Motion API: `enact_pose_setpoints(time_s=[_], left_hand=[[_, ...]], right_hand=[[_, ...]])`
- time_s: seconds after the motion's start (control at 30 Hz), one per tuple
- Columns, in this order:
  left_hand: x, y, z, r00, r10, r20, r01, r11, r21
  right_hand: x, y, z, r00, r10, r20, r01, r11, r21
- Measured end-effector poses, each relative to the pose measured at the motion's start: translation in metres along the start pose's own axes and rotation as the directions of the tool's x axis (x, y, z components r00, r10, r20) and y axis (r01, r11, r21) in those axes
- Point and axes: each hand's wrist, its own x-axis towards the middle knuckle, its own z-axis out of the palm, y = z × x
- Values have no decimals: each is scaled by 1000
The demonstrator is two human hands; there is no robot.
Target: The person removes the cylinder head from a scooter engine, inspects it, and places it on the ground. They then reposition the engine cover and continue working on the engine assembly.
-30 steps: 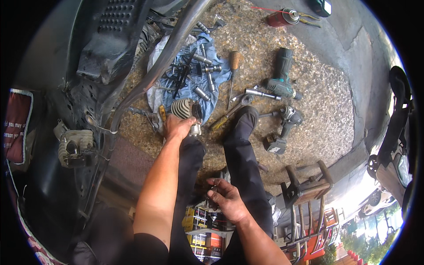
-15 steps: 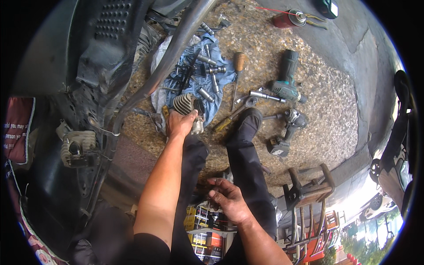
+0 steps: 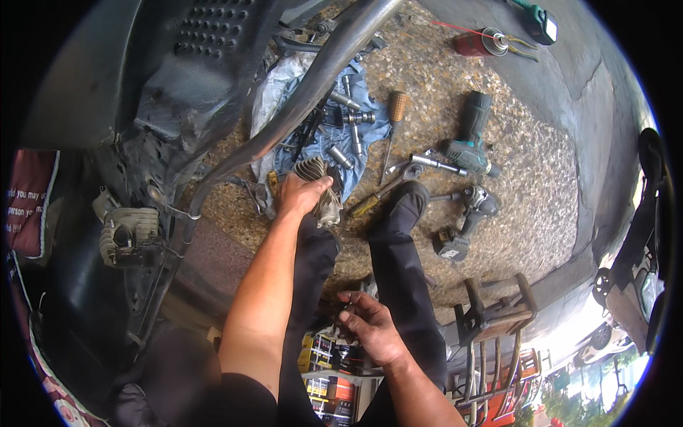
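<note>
My left hand [image 3: 300,193] is closed around a finned metal cylinder head [image 3: 311,168], at the near edge of a blue cloth [image 3: 373,142] on the ground. A pale end of the part sticks out beside my fingers. My right hand [image 3: 375,331] hangs lower, near my legs, with thumb and fingers curled together; whatever lies in them, if anything, is too small and dark to make out. On the cloth rest metal sockets [image 3: 340,156], a camshaft-like shaft [image 3: 361,117] and other dark parts.
A metal frame tube [image 3: 284,107] crosses above the cloth. To the right lie an orange-handled screwdriver [image 3: 397,107], a teal-black cordless drill [image 3: 469,135], a black impact wrench [image 3: 473,206], a yellow-handled screwdriver [image 3: 364,206] and a red spray can [image 3: 480,43]. A wooden stool [image 3: 501,317] stands lower right.
The scene has shifted slightly right and down in the view. The cylinder head is turned a little in my left hand. My right hand keeps its curled pose.
</note>
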Motion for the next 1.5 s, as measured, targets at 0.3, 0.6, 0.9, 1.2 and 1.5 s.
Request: enact_pose_setpoints(time_s=[0.3, 0.6, 0.9, 1.2, 1.5], left_hand=[[20, -22, 23, 992, 11, -128, 1, 996, 93], [12, -31, 21, 992, 60, -109, -59, 998, 13], [-64, -73, -28, 1000, 13, -28, -17, 992, -126], [-164, -122, -92, 1000, -3, -29, -6, 950, -313], [-263, -127, -177, 999, 46, -23, -51, 934, -353]], right_hand=[[1, 0, 5, 1000, 10, -7, -10, 1000, -9], [6, 11, 13, 995, -55, -78, 57, 998, 18], [10, 38, 6, 979, -53, -196, 24, 989, -148], [-56, 15, 24, 972, -177, -157, 155, 977, -145], [-184, -12, 53, 845, -412, -340, 307, 896, -322]])
